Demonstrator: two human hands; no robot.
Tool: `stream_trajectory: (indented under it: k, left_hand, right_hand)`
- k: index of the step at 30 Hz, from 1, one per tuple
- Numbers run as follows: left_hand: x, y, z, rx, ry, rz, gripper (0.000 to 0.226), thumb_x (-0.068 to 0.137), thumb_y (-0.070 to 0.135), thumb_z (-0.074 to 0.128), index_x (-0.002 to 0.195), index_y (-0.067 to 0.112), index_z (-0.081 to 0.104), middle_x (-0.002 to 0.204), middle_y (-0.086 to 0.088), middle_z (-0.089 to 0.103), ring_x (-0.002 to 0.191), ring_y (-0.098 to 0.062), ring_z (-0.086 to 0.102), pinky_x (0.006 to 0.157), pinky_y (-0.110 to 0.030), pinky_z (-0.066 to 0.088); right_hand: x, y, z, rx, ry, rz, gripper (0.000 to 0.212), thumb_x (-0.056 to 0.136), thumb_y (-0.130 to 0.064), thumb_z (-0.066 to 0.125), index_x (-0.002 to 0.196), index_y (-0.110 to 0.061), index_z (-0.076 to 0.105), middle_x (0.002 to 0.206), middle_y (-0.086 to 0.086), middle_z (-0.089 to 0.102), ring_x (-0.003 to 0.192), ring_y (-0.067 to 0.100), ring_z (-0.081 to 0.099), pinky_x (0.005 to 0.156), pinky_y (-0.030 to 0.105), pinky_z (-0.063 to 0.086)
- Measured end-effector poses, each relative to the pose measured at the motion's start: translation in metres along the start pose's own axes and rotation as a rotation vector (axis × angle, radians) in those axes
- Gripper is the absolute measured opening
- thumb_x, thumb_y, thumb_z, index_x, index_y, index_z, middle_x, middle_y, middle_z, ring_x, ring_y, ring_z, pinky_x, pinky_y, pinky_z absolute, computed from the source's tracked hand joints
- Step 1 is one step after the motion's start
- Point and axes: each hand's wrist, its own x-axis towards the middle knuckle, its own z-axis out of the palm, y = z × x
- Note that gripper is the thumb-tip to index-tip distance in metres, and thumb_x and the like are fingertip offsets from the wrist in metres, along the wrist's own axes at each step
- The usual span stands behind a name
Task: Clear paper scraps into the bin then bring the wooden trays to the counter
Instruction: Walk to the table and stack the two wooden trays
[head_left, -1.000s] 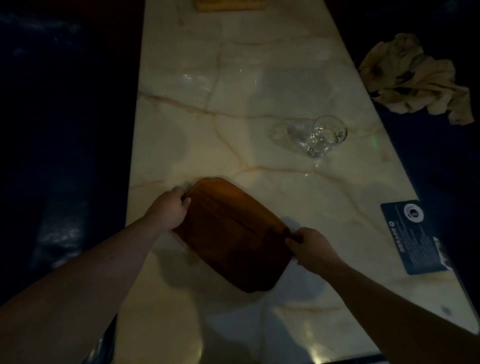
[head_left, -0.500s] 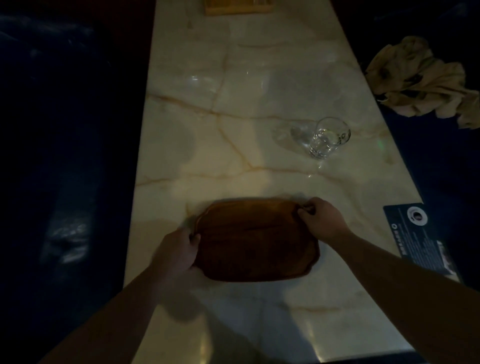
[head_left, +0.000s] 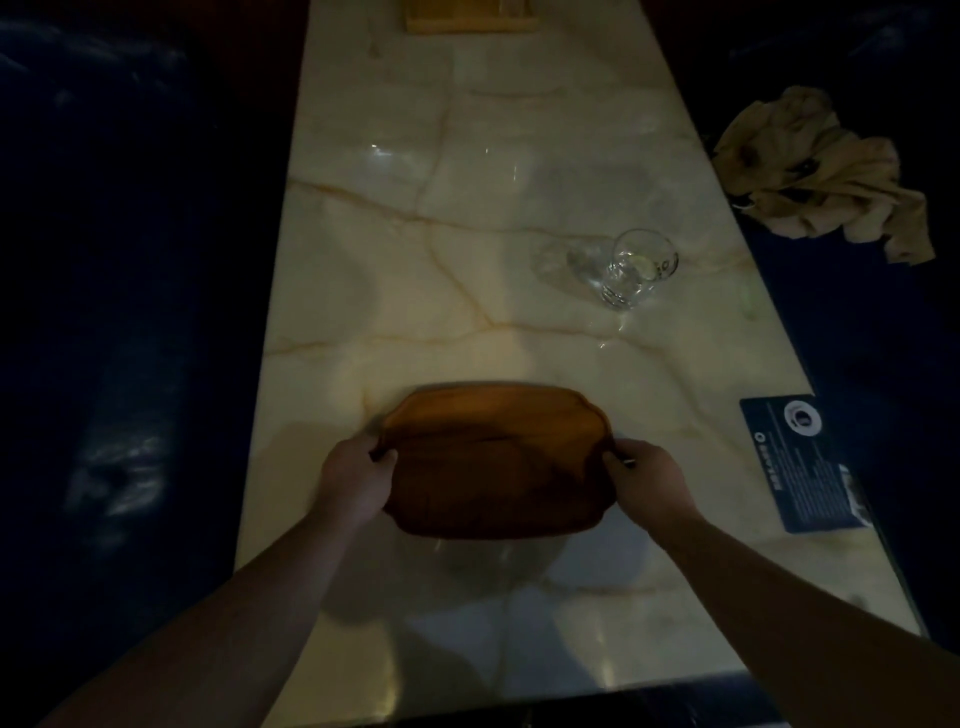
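A wooden tray (head_left: 493, 462) sits near the front of a pale marble desk (head_left: 415, 260), its long side running left to right. The left hand (head_left: 356, 478) grips the tray's left end, fingers (head_left: 382, 457) curled over the rim, clenched on the wood. The right hand (head_left: 649, 480) grips the right end the same way, fingers wrapped around the edge. Whether the tray rests flat on the desk or is lifted slightly cannot be told in the dim light.

Beyond the tray, to the right, a clear glass (head_left: 636, 267) stands on the desk, well apart from the tray. A dark card (head_left: 800, 467) with small print lies at the desk's right edge, near the right hand. A crumpled tan cloth (head_left: 821, 176) lies off the desk on the dark surface to the right. A light wooden box (head_left: 470, 21) sits at the far end, cut off by the frame.
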Motion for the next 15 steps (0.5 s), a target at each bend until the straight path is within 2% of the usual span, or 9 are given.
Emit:
stream_trajectory:
  k: [4,7,9,12,15]
  left_hand:
    - [-0.009,-0.002,-0.002,-0.176,-0.016,-0.08,0.037,0.089,0.018,0.061,0.124,0.003,0.058,0.129,-0.016,0.06,0.116,-0.03,0.056,0.101,-0.039,0.043]
    - [-0.022,0.001,-0.008,-0.244,-0.02,-0.063,0.036,0.092,0.018,0.057,0.125,0.004,0.058,0.13,-0.015,0.059,0.117,-0.03,0.055,0.103,-0.043,0.043]
    - [-0.032,0.007,-0.014,-0.27,-0.01,-0.048,0.032,0.095,0.019,0.052,0.123,0.007,0.06,0.127,-0.015,0.061,0.112,-0.029,0.058,0.1,-0.044,0.046]
    - [-0.052,0.022,-0.028,-0.368,0.082,-0.048,0.03,0.096,0.018,0.05,0.123,0.01,0.06,0.125,-0.014,0.062,0.107,-0.027,0.06,0.096,-0.037,0.047]
    - [-0.075,0.036,-0.043,-0.443,0.17,-0.106,0.036,0.096,0.016,0.052,0.131,0.005,0.051,0.137,-0.018,0.051,0.116,-0.032,0.054,0.098,-0.034,0.043]
  right_hand:
    - [-0.005,0.003,-0.005,0.229,0.031,0.099,0.027,0.093,-0.008,0.052,0.113,-0.01,0.071,0.107,0.013,0.072,0.096,0.028,0.066,0.088,0.042,0.053]
    - [-0.01,0.001,-0.015,0.303,0.033,0.102,0.028,0.094,-0.011,0.051,0.115,-0.011,0.069,0.109,0.011,0.071,0.097,0.026,0.066,0.09,0.042,0.053]
    - [-0.013,-0.005,-0.023,0.269,0.021,0.03,0.028,0.095,-0.014,0.05,0.117,-0.012,0.068,0.109,0.011,0.071,0.096,0.025,0.066,0.088,0.042,0.053]
    - [-0.014,-0.017,-0.041,0.169,-0.006,-0.106,0.028,0.096,-0.019,0.05,0.118,-0.012,0.066,0.104,0.008,0.07,0.093,0.024,0.065,0.082,0.039,0.053]
    - [-0.011,-0.034,-0.058,0.161,-0.033,-0.241,0.027,0.096,-0.02,0.051,0.116,-0.013,0.066,0.095,0.005,0.069,0.086,0.022,0.065,0.078,0.035,0.05]
